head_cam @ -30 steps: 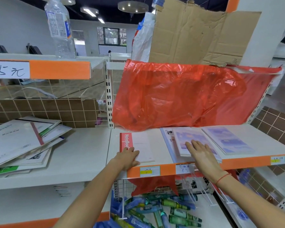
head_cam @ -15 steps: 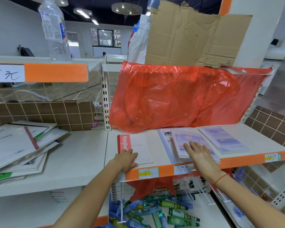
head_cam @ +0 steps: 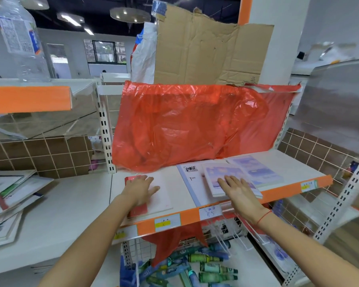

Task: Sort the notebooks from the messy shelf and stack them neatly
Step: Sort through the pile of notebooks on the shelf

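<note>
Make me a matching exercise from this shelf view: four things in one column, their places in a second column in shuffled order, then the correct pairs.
Things
1. red-spined notebook
2. purple-covered notebook
3. plastic bottle
4. cardboard sheet

Places
A. standing on the upper shelf at far left
B. under the right hand, near the shelf's front edge
C. upright behind the red plastic bag
D. under the left hand, left of the other notebooks

Pairs: 1-D, 2-B, 3-A, 4-C
</note>
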The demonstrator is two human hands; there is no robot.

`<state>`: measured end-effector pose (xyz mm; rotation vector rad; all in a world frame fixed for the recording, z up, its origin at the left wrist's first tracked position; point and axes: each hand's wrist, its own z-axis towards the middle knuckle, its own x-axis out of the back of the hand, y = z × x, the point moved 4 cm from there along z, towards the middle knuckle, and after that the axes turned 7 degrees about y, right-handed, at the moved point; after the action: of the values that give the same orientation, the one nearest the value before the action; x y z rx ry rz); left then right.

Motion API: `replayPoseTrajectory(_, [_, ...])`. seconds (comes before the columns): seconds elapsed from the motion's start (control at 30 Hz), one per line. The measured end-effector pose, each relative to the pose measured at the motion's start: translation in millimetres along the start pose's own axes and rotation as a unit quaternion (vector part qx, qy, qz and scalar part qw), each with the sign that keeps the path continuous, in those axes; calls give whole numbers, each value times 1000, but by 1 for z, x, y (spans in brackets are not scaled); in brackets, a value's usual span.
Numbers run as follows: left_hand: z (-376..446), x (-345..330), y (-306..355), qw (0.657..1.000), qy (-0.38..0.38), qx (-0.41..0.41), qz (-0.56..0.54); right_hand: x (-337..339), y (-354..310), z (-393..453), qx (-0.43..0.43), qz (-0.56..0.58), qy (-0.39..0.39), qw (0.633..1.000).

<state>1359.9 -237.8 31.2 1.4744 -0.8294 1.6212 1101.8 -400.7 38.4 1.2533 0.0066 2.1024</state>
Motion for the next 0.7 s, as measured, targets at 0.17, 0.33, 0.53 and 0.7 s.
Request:
replayPoseTrajectory(0.17, [21,7,27,1000,19,-15,12,-13,49,4,-13,-8,-17,1000])
replayPoseTrajectory(0.33, [51,4,58,999,45,-3,-22,-47,111,11,-3,-1,-56,998])
replayPoseTrajectory(0.53, [82,-4,108,997,60,38,-22,-84,179,17,32,23,-90,995])
replayPoseTrajectory(0.7, [91,-7,143,995,77,65,-16,-114,211,26,72,30,-78,994])
